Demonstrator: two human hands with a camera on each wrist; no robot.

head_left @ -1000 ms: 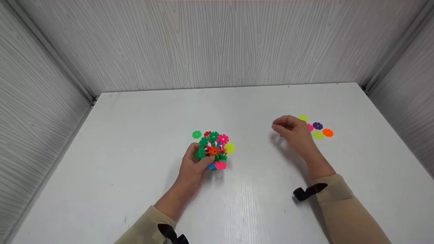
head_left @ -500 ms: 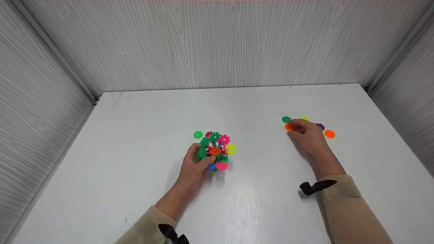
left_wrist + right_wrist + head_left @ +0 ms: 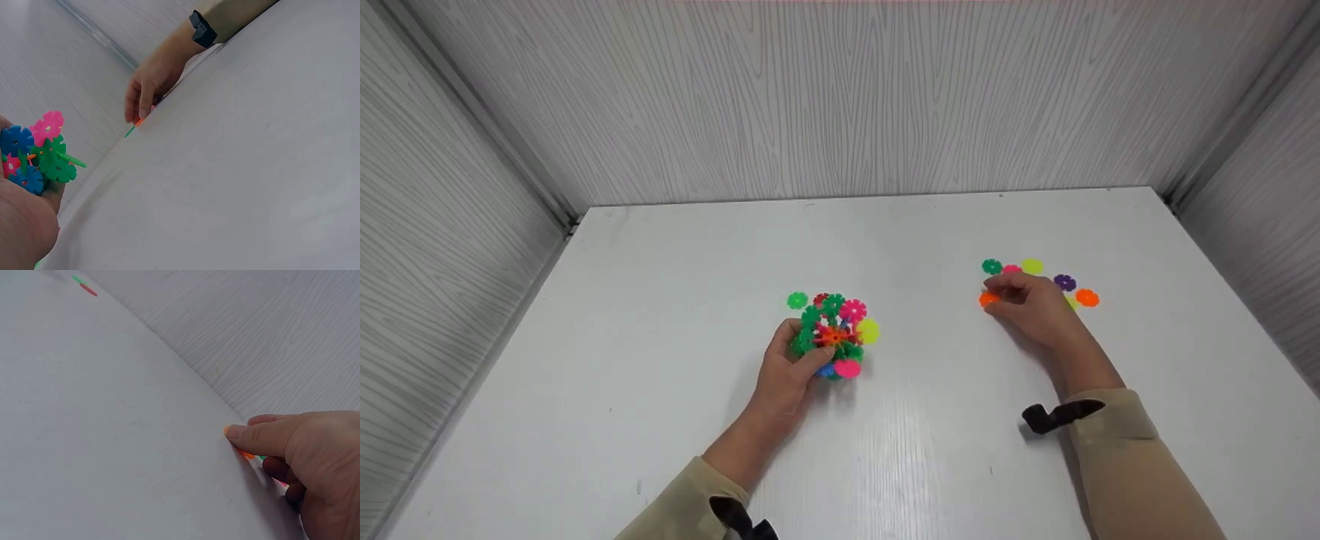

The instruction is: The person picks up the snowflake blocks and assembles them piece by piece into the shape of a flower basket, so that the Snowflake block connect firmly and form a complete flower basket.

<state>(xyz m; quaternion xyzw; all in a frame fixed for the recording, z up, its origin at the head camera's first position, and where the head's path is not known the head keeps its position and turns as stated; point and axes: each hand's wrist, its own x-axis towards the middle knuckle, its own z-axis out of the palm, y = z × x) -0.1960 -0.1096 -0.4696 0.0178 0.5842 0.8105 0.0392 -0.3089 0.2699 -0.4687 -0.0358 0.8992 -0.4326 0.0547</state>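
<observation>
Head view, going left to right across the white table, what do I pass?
Loose green flower disc → left hand → multicoloured ball of plastic flower discs → orange disc at the right hand's fingertips → right hand → purple disc → far orange disc.

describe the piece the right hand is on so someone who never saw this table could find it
On the right half of the white table lies a loose scatter of small flower-shaped discs. The orange disc sits at its near-left edge, under the fingers of the right hand; the other orange disc lies untouched at the far right.
</observation>
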